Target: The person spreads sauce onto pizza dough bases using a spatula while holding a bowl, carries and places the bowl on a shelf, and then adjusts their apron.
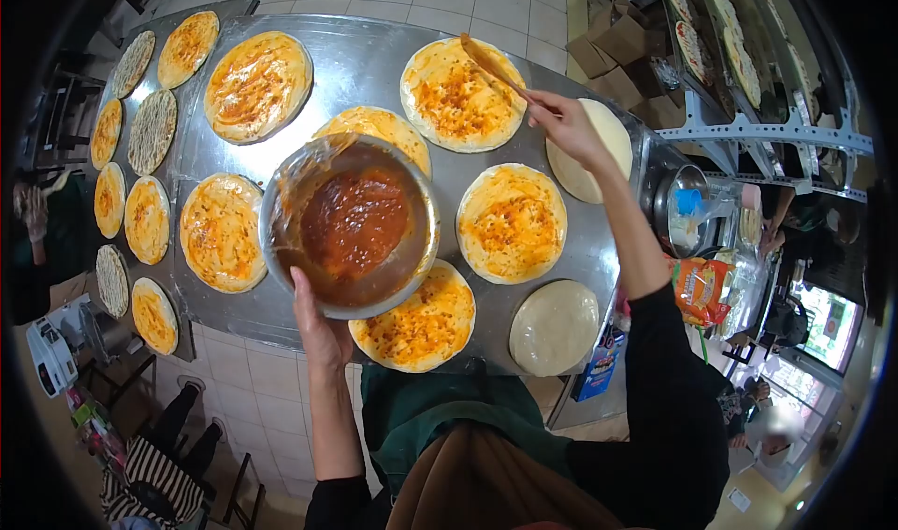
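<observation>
My left hand (323,322) is closed on the near rim of a steel bowl (417,226), which holds chunky red sauce (355,217). Plastic film (313,167) clings to the bowl's far left side. In my right hand (569,126) is a wooden spoon (490,64), its head over a sauce-smeared round dough base (458,114) at the back. Another coated base (512,223) lies in front of that one. Partly hidden under the bowl are two more coated bases, one behind (388,132) and one in front (421,324). A plain dough round (608,146) sits beneath my right wrist.
Another plain dough round (555,327) lies at the steel table's (365,39) near right edge. Several coated bases and speckled rounds (152,132) fill the left. At right stand a metal rack (748,137), an orange packet (700,291) and a blue box (599,366). Other people are around.
</observation>
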Motion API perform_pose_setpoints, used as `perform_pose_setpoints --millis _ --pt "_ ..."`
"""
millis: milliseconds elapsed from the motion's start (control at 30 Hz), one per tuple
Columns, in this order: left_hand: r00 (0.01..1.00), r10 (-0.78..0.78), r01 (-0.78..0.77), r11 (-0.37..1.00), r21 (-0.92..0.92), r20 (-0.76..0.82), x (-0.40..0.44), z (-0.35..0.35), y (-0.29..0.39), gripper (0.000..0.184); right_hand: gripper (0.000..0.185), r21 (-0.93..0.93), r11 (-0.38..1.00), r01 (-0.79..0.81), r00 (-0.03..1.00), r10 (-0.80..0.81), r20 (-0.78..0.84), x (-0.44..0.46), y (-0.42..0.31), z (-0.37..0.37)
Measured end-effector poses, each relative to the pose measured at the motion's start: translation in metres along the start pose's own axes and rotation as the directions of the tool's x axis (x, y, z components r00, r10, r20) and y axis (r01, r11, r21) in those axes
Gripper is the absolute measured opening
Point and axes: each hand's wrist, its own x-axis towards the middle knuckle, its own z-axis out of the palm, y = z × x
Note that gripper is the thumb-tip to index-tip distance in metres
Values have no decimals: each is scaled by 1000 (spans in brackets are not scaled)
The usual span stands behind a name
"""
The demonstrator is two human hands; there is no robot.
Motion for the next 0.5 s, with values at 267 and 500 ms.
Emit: perform_pose_setpoints --millis 267,500 --pt "989 43 -50 998 -42 -143 -23 -15 6 69 28 -450 864 228 958 -281 -54 -32 5 71" --pt "991 63 -65 998 -14 -122 -28 -16 7 70 31 -449 862 235 950 -302 -83 4 8 73"
